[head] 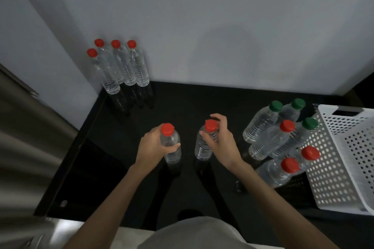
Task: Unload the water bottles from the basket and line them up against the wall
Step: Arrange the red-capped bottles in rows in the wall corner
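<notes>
My left hand (pixel 154 144) grips a clear red-capped water bottle (pixel 171 144) around its upper body. My right hand (pixel 217 139) holds a second red-capped bottle (pixel 203 147) at the neck, fingers curled by the cap. Both bottles stand upright over the black surface (pixel 121 147) in the middle. Several red-capped bottles (pixel 123 66) stand in the far left corner against the white wall (pixel 222 26). A cluster of several bottles (pixel 271 137) with green and red caps stands just left of the white perforated basket (pixel 344 157) at the right.
A grey curtain (pixel 24 127) hangs along the left side. The glossy black surface reflects the bottles. A pale ledge (pixel 81 230) runs along the near edge, and my light shirt (pixel 192 234) shows at the bottom.
</notes>
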Motion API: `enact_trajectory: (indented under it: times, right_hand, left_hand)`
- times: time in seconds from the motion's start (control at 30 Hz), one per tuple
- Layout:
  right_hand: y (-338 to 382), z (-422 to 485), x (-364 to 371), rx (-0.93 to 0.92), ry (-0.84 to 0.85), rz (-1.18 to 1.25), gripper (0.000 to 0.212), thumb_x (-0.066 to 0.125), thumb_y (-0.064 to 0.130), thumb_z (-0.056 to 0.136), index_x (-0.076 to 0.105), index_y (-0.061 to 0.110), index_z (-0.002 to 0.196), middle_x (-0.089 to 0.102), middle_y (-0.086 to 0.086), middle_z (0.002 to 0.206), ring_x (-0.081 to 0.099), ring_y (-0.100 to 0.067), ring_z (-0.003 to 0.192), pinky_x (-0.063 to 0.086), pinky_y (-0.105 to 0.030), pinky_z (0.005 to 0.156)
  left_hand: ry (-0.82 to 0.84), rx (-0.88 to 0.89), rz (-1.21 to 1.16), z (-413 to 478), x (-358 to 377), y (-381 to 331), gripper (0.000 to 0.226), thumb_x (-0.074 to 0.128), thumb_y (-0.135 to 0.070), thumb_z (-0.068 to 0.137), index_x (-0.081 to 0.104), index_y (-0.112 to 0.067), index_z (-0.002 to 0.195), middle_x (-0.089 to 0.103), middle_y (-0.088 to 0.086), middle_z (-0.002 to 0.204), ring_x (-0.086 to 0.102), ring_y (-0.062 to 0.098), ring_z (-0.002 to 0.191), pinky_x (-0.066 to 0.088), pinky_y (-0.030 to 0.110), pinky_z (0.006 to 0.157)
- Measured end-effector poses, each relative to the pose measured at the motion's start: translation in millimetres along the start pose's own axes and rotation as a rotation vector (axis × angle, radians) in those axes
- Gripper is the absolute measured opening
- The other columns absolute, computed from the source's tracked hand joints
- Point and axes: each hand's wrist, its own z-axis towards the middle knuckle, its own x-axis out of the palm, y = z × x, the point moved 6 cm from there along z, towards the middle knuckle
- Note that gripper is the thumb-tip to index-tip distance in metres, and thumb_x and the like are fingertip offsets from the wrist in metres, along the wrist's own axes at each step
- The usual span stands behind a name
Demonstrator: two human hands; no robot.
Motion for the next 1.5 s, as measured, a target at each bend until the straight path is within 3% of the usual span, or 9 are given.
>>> enact_trajectory:
  times: [0.17,0.3,0.4,0.5,0.57,0.77,1.2,1.33,1.5]
  right_hand:
    - [-16.5,-12.8,20.1,-0.019,-0.077,0.026,0.068,0.073,0.024,0.083,0.027,0.038,0.132,0.049,0.004,0.124,0.055,-0.014,0.115,0.048,-0.036,0.100]
    - [-26.0,-17.0,27.0,0.014,-0.096,0.050,0.088,0.076,0.018,0.081,0.016,0.069,0.120,0.035,0.035,0.124,0.044,0.013,0.118,0.036,-0.004,0.096]
    - [-29.2,-16.9,29.3,0.008,-0.079,0.055,0.091,0.074,0.016,0.082,0.013,0.075,0.117,0.032,0.039,0.121,0.040,0.019,0.116,0.031,0.004,0.091]
    - [-31.4,-16.0,33.9,0.013,-0.054,0.058,0.079,0.071,0.020,0.085,0.020,0.044,0.140,0.033,0.018,0.130,0.041,0.007,0.119,0.032,-0.002,0.095]
    - [-29.0,-11.6,34.9,0.005,-0.064,0.013,0.080,0.070,0.022,0.086,0.017,0.031,0.145,0.030,0.013,0.132,0.041,-0.003,0.122,0.036,-0.017,0.101]
    - [-8.0,12.7,37.7,0.016,-0.086,0.020,0.081,0.071,0.024,0.085,0.013,0.038,0.141,0.042,0.001,0.138,0.053,-0.018,0.119,0.049,-0.041,0.096]
    - [91.0,148.8,134.6,-0.029,-0.025,0.107,0.080,0.077,0.024,0.078,0.021,0.041,0.134,0.055,0.005,0.125,0.060,-0.012,0.113,0.052,-0.049,0.095]
    - [106.3,190.1,166.6,-0.040,-0.043,0.080,0.081,0.078,0.028,0.075,0.021,0.043,0.132,0.053,0.005,0.127,0.060,-0.014,0.113,0.053,-0.049,0.093]
    - [114.2,233.2,201.9,-0.040,-0.062,0.035,0.083,0.078,0.024,0.077,0.019,0.041,0.132,0.054,0.001,0.129,0.059,-0.015,0.114,0.053,-0.046,0.093]
  left_hand:
    - [-0.061,-0.050,-0.163,-17.9,9.7,4.2,0.049,0.075,-0.043,0.069,0.051,-0.037,0.112,0.063,-0.014,0.106,0.061,0.001,0.099,0.054,0.037,0.089]
    - [-0.116,-0.098,-0.236,-28.8,25.4,11.3,0.069,0.079,-0.033,0.075,0.039,-0.032,0.132,0.059,-0.010,0.123,0.059,0.008,0.112,0.051,0.039,0.096]
    - [-0.162,-0.113,-0.252,-33.2,31.5,11.2,0.079,0.081,-0.025,0.075,0.033,-0.034,0.137,0.057,-0.011,0.124,0.058,0.005,0.112,0.051,0.035,0.097]
    - [-0.174,-0.134,-0.290,-29.9,28.4,13.9,0.073,0.083,-0.025,0.072,0.041,-0.035,0.131,0.060,-0.019,0.116,0.059,-0.003,0.106,0.052,0.034,0.096]
    - [-0.179,-0.141,-0.310,-25.1,22.4,15.2,0.074,0.084,-0.027,0.070,0.045,-0.033,0.132,0.064,-0.016,0.114,0.061,0.000,0.107,0.052,0.037,0.096]
    - [-0.190,-0.154,-0.272,4.2,-7.8,31.7,0.078,0.083,-0.046,0.059,0.048,-0.041,0.128,0.068,-0.015,0.107,0.065,0.006,0.101,0.054,0.039,0.092]
    - [-0.154,0.010,-0.204,142.8,-141.8,76.4,0.085,0.090,-0.038,0.060,0.050,-0.032,0.134,0.066,-0.020,0.108,0.061,-0.006,0.100,0.042,0.005,0.085]
    - [-0.160,0.040,-0.221,186.0,-166.0,101.4,0.082,0.090,-0.037,0.059,0.053,-0.026,0.132,0.067,-0.014,0.117,0.061,0.003,0.110,0.049,0.021,0.095]
    - [-0.158,0.058,-0.251,226.2,-179.2,128.0,0.083,0.090,-0.035,0.061,0.052,-0.025,0.134,0.064,-0.011,0.124,0.058,0.004,0.115,0.046,0.022,0.099]
